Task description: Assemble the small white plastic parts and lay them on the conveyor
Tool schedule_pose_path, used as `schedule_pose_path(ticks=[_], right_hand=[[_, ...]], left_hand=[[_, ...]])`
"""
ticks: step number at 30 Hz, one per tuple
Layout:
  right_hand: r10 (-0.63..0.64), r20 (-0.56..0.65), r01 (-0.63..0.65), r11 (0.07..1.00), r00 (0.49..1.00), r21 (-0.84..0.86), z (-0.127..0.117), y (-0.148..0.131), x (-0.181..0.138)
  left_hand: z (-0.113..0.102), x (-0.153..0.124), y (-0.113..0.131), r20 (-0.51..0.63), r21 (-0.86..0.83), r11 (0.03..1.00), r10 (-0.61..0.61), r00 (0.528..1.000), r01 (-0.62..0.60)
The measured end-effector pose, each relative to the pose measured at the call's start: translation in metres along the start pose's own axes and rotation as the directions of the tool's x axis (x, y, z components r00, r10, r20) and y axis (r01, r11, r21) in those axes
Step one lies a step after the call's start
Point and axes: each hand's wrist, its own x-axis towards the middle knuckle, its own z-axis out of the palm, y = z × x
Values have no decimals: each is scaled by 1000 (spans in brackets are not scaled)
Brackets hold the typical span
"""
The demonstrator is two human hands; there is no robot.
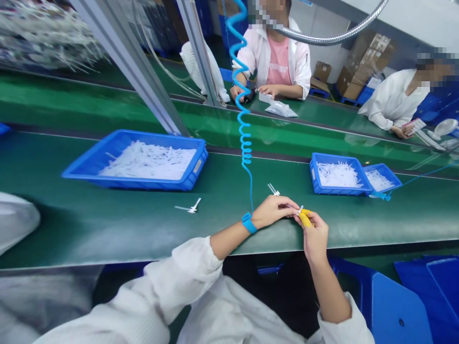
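My left hand (272,210) and my right hand (314,234) meet over the near edge of the green conveyor belt (107,224). Together they pinch a small white plastic part (300,209) between the fingertips. Yellow finger cots (304,219) cover the tips of my right hand. My left wrist wears a blue strap (248,222) tied to a blue coiled cord (244,119) that rises upward. Two loose white parts lie on the belt, one part (273,189) just beyond my hands, another part (191,208) to the left.
A large blue tray (89,162) of white parts sits at left, and two smaller blue trays (315,174) at right. Two people in white coats work across the belt; one person's hands (251,91) rest by a plastic bag (281,110). Grey frame posts (143,81) stand behind. Blue bins (401,306) sit below right.
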Motion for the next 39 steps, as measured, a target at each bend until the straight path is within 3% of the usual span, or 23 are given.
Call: schedule_pose_path(ticks=[10, 15, 20, 22, 26, 29, 32, 35, 39], right_hand=[[-20, -29, 19, 999, 999, -39, 2, 3, 0], [16, 15, -16, 999, 1000, -40, 1, 2, 5], [-5, -7, 5, 1000, 1000, -23, 0, 6, 9], [-6, -11, 6, 999, 1000, -32, -1, 8, 9], [15, 12, -14, 1000, 1000, -26, -4, 12, 9], [-21, 23, 21, 1000, 1000, 9, -5, 13, 8], [-37, 50, 36, 999, 998, 30, -6, 13, 8], [-39, 84, 40, 999, 996, -7, -10, 12, 7], [-47, 182, 65, 994, 982, -90, -14, 9, 4]], left_hand=[[5, -3, -6, -59, 79, 996, 43, 997, -38], [2, 0, -4, -36, 107, 994, 42, 998, -37], [-14, -7, 14, 0, 350, 923, 170, 985, -159], [-31, -23, 26, -67, 453, 878, 207, 976, -156], [-83, -81, 41, -266, 702, 712, 243, 933, 15], [-130, -131, 38, -390, 814, 548, 274, 879, 191], [-163, -169, 26, -425, 836, 460, 202, 882, 298], [-169, -185, 17, -425, 830, 457, 144, 894, 321], [-140, -178, 15, -441, 792, 535, 171, 881, 293]])
